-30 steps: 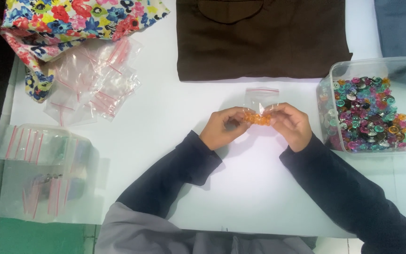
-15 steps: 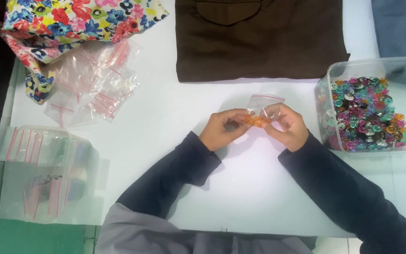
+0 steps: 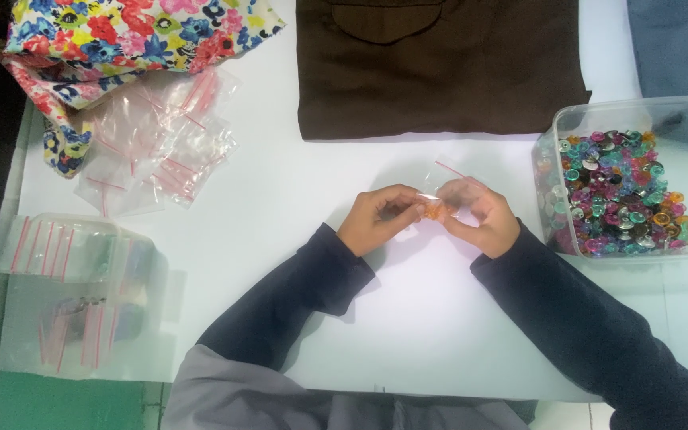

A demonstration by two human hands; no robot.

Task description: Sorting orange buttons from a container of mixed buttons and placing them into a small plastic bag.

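Both hands, left hand (image 3: 380,219) and right hand (image 3: 481,216), pinch the small clear bag (image 3: 444,199) of orange beads (image 3: 438,211); the mouth is best kept upward and the grip even.

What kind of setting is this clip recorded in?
Probably a small packing or craft worktable. A clear tub of colourful beads sits by the right hand, a pile of empty zip bags lies nearby, and both hands, the left hand included, hold a small clear bag with orange pieces.

Both forearms are converging above the white table (image 3: 280,207). Left hand (image 3: 380,216) and right hand (image 3: 479,216) are pinching with curled fingertips, nearly touching.
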